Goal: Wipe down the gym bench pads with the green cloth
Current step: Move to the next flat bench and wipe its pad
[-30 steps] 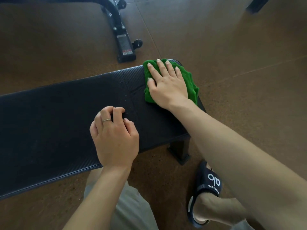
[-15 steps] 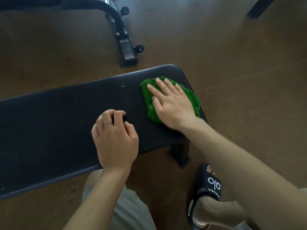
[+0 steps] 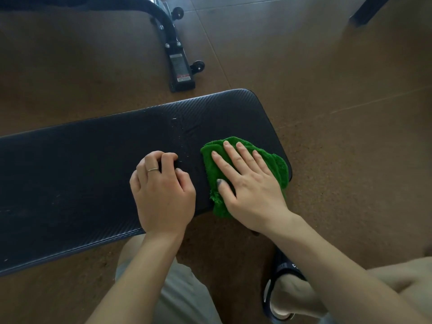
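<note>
I see my right hand (image 3: 245,183) lying flat on the green cloth (image 3: 275,167), fingers straight and spread, palm pressing it down onto the bench pad (image 3: 93,164). The cloth sits at the right end of the pad, at its near corner, bunched under the hand. Green shows beyond my fingertips on the far side, past my little finger on the right, and beside my thumb on the left. A fold of it hangs over the near edge of the pad just under the heel of my hand.

My left hand (image 3: 161,192) rests on the pad just to the left of the cloth, apart from it. Its fingers are curled under with the knuckles up, and it holds nothing that I can make out. There is a thin ring (image 3: 152,169) on one finger.

Small pale specks lie on the pad on the far side of my left hand. Another bench's black frame (image 3: 177,64) with small wheels stands on the brown floor (image 3: 327,78) beyond the pad. My foot in a dark slipper (image 3: 271,286) is on the floor, near right.
</note>
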The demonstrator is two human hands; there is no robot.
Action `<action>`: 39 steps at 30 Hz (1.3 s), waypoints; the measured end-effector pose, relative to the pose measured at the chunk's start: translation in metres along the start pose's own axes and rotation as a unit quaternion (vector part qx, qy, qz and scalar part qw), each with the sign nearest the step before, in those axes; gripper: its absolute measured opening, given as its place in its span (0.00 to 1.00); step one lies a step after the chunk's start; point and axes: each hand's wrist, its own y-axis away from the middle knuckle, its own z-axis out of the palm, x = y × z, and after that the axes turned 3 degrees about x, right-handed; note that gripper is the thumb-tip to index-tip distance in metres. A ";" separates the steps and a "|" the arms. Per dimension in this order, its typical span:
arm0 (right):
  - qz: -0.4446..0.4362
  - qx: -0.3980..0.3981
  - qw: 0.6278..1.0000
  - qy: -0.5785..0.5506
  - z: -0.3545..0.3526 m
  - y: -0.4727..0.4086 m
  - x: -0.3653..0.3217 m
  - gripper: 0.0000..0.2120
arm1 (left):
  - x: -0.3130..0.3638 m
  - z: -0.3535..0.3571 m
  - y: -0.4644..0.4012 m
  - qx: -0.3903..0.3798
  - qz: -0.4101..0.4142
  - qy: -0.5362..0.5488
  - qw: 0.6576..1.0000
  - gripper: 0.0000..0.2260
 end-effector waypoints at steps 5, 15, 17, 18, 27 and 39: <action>-0.026 0.018 0.999 0.031 -0.002 -0.045 0.032 0.28 | -0.002 0.001 0.000 -0.001 -0.002 0.002 1.000 0.11; 0.085 0.033 0.996 0.003 0.005 -0.012 0.005 0.28 | 0.001 -0.001 -0.001 -0.003 -0.003 0.001 1.000 0.11; 0.069 0.032 0.997 0.010 0.006 0.002 0.011 0.28 | 0.000 -0.001 0.000 -0.002 -0.002 0.001 1.000 0.11; 0.062 0.033 0.997 0.016 0.005 -0.002 0.018 0.28 | 0.001 -0.001 0.000 -0.002 -0.002 0.001 1.000 0.11; 0.163 0.033 0.986 -0.014 -0.016 -0.116 0.043 0.28 | 0.004 -0.001 0.000 0.000 -0.004 -0.012 1.000 0.11; 0.186 0.016 0.982 0.006 -0.006 -0.035 0.025 0.30 | 0.003 0.001 0.002 0.000 -0.006 -0.021 1.000 0.11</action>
